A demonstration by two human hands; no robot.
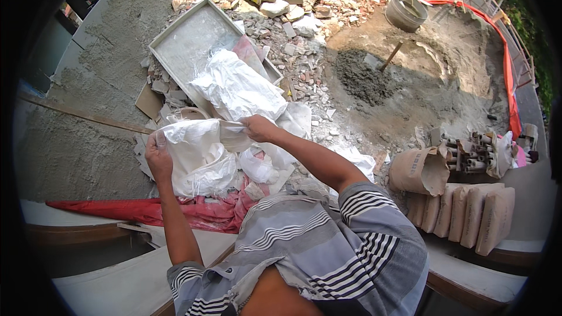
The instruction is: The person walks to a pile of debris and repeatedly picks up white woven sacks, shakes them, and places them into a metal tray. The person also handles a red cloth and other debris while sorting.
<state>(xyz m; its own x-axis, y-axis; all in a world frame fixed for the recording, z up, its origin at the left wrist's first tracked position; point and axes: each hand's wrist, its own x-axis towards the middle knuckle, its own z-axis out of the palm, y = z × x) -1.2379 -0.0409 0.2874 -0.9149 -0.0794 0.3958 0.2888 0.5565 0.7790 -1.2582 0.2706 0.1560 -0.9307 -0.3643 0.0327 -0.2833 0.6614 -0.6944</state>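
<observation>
A white woven sack (193, 155) hangs between my two hands, its upper edge stretched from one to the other. My left hand (158, 155) is closed on the sack's left corner. My right hand (257, 128) grips the right end of the same edge, the fingers partly hidden by the fabric. Just beyond lies another crumpled white sack (237, 90), spread over a shallow grey tray (184, 47). A small white plastic bag (256, 167) rests beside the held sack, below my right hand. The inside of the held sack cannot be made out.
Rubble (281, 0) is heaped at the back. Wet mortar (360, 76) with a wooden handle (391, 57) standing in it lies right, near a metal bucket (406, 11). Brown paper bags (468, 213) stand at the near right. Red sheeting (175, 212) lies before me; a long wooden strip (82, 114) lies left.
</observation>
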